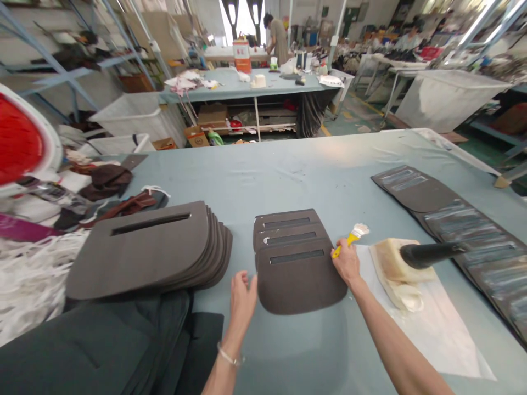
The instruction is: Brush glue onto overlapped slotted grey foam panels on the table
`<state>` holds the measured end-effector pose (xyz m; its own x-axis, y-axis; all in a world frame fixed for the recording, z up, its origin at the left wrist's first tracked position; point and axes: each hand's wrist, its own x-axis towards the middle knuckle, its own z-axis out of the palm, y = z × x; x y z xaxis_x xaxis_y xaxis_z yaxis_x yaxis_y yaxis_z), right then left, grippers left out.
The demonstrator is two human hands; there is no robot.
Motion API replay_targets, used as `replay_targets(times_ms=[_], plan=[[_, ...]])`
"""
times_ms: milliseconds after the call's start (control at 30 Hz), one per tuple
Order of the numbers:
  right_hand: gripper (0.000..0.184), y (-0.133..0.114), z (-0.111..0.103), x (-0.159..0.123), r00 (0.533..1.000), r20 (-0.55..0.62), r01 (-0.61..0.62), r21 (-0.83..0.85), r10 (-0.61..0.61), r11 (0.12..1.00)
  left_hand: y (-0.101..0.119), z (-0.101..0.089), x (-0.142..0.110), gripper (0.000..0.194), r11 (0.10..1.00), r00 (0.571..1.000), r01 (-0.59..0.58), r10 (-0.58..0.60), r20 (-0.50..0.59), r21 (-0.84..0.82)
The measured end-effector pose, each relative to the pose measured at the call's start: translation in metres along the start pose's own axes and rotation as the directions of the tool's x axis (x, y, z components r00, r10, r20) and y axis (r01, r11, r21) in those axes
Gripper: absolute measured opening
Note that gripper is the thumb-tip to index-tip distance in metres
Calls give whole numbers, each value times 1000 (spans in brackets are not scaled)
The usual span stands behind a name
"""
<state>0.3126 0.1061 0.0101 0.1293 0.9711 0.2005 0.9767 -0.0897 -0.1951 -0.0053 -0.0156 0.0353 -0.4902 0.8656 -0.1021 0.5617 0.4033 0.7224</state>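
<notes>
My right hand (347,262) is closed round the yellow handle of a brush (353,237), whose whitish bristles point up and away. That hand is at the right edge of several overlapping dark foam panels (302,285), each with a long slot. Close to their left edge, my left hand (242,296) has its fingers apart and holds nothing. Farther left lies a thick stack of similar slotted panels (144,249). On the right, a cream-coloured container (395,258) with a black cylinder (432,253) sticking out sits on a white sheet (448,334).
A row of panels with shiny, streaked strips (465,225) runs along the right side. Dark fabric (94,340) and white cords (28,280) lie at the left. Beyond the blue-green table (288,170) stands another table (230,90), with a person (279,41) behind it.
</notes>
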Motion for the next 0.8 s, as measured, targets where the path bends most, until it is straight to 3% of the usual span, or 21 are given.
replay_targets(times_ms=[67, 133, 200, 267, 300, 400, 500, 600, 667, 733, 800], plan=[[15, 3, -7, -8, 999, -43, 1, 49, 1, 999, -4, -45, -18, 37, 996, 992, -90, 91, -88, 22], [13, 7, -13, -21, 998, -57, 17, 109, -11, 994, -17, -101, -40, 38, 965, 962, -93, 150, -227, 245], [17, 8, -15, -37, 997, -65, 63, 174, -52, 983, -36, -156, -63, 43, 890, 879, 143, 87, -468, 433], [27, 2, -14, -51, 991, -85, 117, 242, -99, 963, -57, -201, -81, 45, 792, 804, 346, 26, -595, 503], [32, -5, -13, -58, 988, -89, 147, 279, -126, 949, -67, -218, -87, 44, 766, 805, 379, 3, -593, 519], [41, -49, -16, -82, 975, -53, 219, 393, -216, 893, -81, -245, -93, 32, 813, 897, 310, -78, -435, 493], [38, -111, -38, -116, 931, 90, 245, 565, -354, 788, -65, -232, -92, 31, 911, 935, 295, -214, -284, 287], [31, -166, -69, -155, 798, 243, 170, 787, -551, 593, -30, -183, -98, 38, 958, 954, 285, -282, -97, 20], [27, -187, -83, -175, 741, 304, 71, 851, -599, 520, -11, -141, -109, 39, 954, 961, 278, -277, 27, -108], [19, -192, -85, -187, 760, 333, 18, 848, -559, 529, -4, -106, -121, 42, 936, 949, 281, -240, 203, -210], [7, -182, -76, -189, 813, 319, 28, 815, -488, 579, -9, -84, -129, 47, 919, 923, 306, -223, 314, -247]])
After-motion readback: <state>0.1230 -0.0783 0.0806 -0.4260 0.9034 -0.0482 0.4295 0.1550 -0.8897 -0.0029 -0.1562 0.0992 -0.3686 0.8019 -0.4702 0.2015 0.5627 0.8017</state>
